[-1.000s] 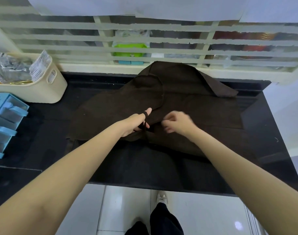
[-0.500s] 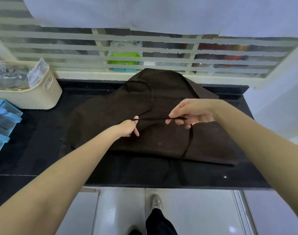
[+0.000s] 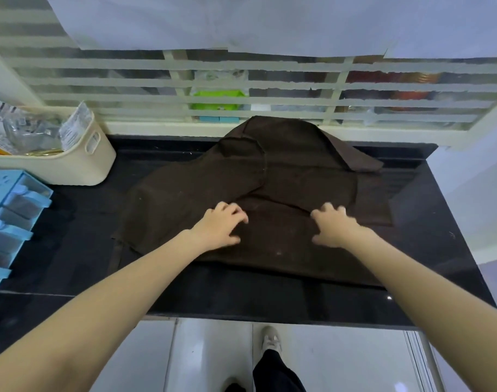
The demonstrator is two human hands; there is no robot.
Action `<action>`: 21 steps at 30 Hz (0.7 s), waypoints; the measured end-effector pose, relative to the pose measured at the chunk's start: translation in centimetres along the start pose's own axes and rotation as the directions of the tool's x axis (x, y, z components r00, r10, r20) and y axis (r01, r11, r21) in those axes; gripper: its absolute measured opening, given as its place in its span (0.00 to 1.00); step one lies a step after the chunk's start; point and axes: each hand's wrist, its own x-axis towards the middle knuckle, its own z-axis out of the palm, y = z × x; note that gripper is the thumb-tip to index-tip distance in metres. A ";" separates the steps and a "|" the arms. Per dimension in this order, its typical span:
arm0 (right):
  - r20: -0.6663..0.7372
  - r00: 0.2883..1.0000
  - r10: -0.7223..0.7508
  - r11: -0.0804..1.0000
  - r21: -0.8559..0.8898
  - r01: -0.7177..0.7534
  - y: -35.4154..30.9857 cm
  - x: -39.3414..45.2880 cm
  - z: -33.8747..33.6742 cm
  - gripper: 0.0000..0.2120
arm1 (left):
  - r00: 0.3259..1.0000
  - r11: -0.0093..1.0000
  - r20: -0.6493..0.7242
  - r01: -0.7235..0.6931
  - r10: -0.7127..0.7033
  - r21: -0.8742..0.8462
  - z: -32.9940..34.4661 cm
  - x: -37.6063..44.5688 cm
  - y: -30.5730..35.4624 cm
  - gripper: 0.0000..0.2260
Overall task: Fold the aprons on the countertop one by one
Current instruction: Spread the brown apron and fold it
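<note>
Black countertop [image 3: 428, 250] below a slatted window; cream basket [image 3: 80, 162] far left of the left hand [image 3: 217, 229]. Brown apron [image 3: 269, 188] spread under both hands. Strap released since half a second ago; left and right hand [image 3: 330, 229] now spread, fingers pressing cloth. Smoothing likely precedes first fold.

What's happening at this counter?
A person is folding a dark brown apron spread on a black countertop. Both the left hand and right hand rest on the cloth with fingers spread, near its middle. A cream basket sits to the left.
</note>
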 end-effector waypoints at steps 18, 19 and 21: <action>0.122 0.992 0.034 0.963 -0.269 0.000 0.5 -1.5 1.4 0.34 | 0.984 0.978 0.006 0.176 -0.178 0.110 2.9 -2.2 0.9 0.31; 0.052 0.994 -0.094 0.972 -0.210 0.103 -1.0 -0.9 1.1 0.35 | 0.975 0.971 0.059 0.206 -0.215 0.123 3.0 -2.1 0.6 0.34; 0.045 0.959 -0.278 0.947 -0.151 0.282 -4.1 -0.2 1.3 0.45 | 0.950 0.962 0.158 0.259 -0.269 0.085 3.0 -2.1 -0.2 0.38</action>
